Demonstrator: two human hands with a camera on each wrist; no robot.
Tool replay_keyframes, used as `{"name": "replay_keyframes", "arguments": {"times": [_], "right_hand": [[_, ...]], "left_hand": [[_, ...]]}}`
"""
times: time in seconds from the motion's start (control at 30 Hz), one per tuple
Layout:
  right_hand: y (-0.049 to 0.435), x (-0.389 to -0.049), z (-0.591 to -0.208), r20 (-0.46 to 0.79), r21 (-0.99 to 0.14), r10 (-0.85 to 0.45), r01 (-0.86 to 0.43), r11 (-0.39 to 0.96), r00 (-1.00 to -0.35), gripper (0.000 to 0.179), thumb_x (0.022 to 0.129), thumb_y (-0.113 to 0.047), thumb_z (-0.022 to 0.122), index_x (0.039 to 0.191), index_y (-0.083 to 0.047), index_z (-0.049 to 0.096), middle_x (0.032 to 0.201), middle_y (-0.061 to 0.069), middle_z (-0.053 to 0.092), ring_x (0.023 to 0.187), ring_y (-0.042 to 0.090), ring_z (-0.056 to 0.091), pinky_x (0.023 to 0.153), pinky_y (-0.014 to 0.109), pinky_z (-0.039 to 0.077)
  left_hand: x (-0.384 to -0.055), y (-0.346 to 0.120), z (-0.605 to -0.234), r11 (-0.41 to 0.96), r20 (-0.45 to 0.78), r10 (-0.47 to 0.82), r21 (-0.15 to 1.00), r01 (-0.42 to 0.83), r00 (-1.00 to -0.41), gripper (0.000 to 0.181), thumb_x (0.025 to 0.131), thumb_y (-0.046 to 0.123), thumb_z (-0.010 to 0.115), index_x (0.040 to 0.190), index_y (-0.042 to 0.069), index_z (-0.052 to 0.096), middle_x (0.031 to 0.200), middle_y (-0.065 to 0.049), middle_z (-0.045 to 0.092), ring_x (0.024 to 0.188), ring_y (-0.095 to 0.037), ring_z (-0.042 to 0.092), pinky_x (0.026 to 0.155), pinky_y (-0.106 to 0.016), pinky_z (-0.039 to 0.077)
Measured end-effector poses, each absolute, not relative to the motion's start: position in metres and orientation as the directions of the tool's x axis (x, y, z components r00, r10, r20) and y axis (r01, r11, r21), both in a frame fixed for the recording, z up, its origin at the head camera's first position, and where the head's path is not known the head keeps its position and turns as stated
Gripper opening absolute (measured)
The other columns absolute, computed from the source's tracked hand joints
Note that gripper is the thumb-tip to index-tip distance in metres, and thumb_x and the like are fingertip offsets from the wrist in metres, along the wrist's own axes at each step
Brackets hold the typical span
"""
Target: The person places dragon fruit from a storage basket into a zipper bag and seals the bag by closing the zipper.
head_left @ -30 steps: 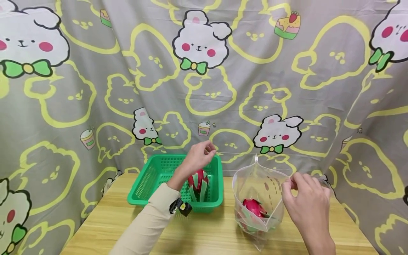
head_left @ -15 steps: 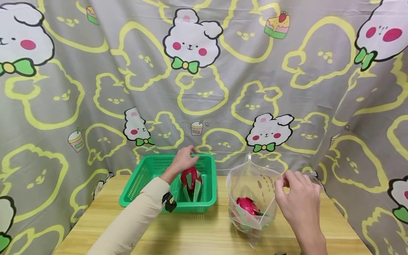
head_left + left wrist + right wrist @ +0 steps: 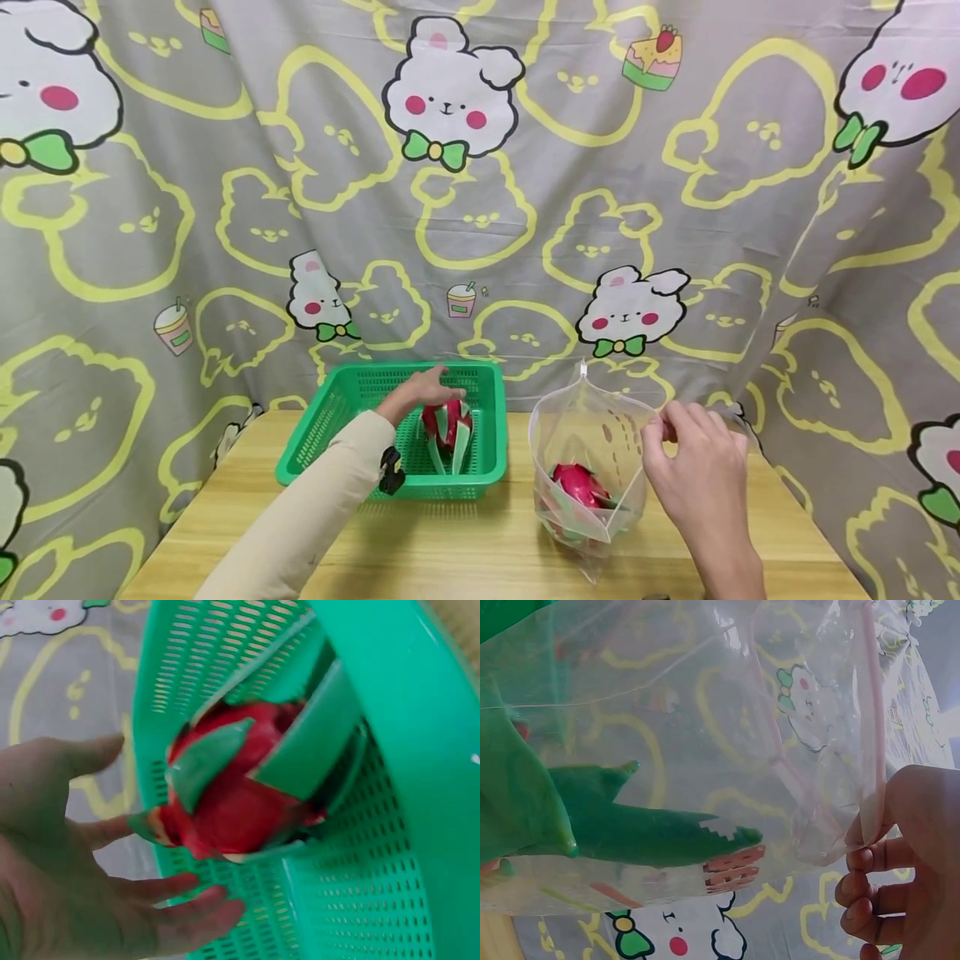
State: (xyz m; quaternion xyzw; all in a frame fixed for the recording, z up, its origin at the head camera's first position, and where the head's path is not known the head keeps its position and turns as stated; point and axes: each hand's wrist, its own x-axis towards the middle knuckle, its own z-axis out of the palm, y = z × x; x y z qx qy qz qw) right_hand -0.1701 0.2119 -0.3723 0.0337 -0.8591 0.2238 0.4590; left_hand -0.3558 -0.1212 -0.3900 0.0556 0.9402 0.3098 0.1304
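Grip, item one: right hand, well to the right of the basket, its thumb and forefinger pinching the rim of a clear bag. Item two: left hand, over the right half of the basket, grasping nothing, fingers apart and extended. In the left wrist view its forefinger meets the tip of a fruit by eye; true contact cannot be told.

Handling note: judged from the poses, the step in hand is taking hold of the fruit. Best done with fingers brought round the red body rather than the leaves, which look long enough to bend or catch on the basket's holes, then a straight lift clear of its wall. A light, steady pinch should suit the bag; film so thin would probably sag if let go.

Fruit: inside the basket, right half. Red body, smooth, faintly glossy; green leaves, the longest pale and pointing to the basket's near wall. Finer detail lost to blur.

Second fruit: in the bag, right of the basket; likewise red and green.

Slider: white, at the far point of the bag's mouth.

Table: wood-grained, beneath the basket.

Cloth: rabbit-printed, behind the basket.
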Motion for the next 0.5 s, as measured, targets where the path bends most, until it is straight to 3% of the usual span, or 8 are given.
{"name": "replay_keyframes", "arguments": {"times": [0.17,0.27,0.5], "right_hand": [[0.211,-0.169,-0.373,0.8,-0.354,0.145,-0.264,0.897,-0.582,0.022,0.088,-0.008,0.057,0.068,-0.014,0.054,0.066,0.0,0.05,0.07,0.024,0.048,0.069,0.047,0.029],[0.211,-0.17,-0.373,0.798,-0.352,0.136,-0.271,0.896,-0.587,0.022,0.089,-0.008,0.057,0.068,-0.014,0.054,0.066,0.0,0.05,0.07,0.024,0.048,0.069,0.046,0.028],[0.214,-0.168,-0.37,0.793,-0.361,0.148,-0.261,0.895,-0.591,0.021,0.089,-0.008,0.058,0.068,-0.013,0.055,0.067,0.0,0.051,0.069,0.024,0.046,0.069,0.047,0.028]], "left_hand": [[-0.35,-0.123,-0.403,0.748,-0.366,0.131,0.647,-0.151,-0.922,0.116,0.088,0.056,0.075,0.165,0.014,0.0,0.164,-0.03,0.015,0.141,-0.053,0.035,0.094,-0.068,0.047],[-0.347,-0.124,-0.407,0.725,-0.41,0.138,0.662,-0.19,-0.902,0.126,0.086,0.054,0.078,0.163,0.011,-0.012,0.165,-0.03,0.009,0.134,-0.053,0.042,0.086,-0.068,0.052],[-0.349,-0.12,-0.414,0.743,-0.389,0.132,0.647,-0.169,-0.912,0.128,0.085,0.04,0.084,0.162,0.006,-0.012,0.155,-0.033,0.029,0.121,-0.048,0.055,0.078,-0.057,0.059]]}}
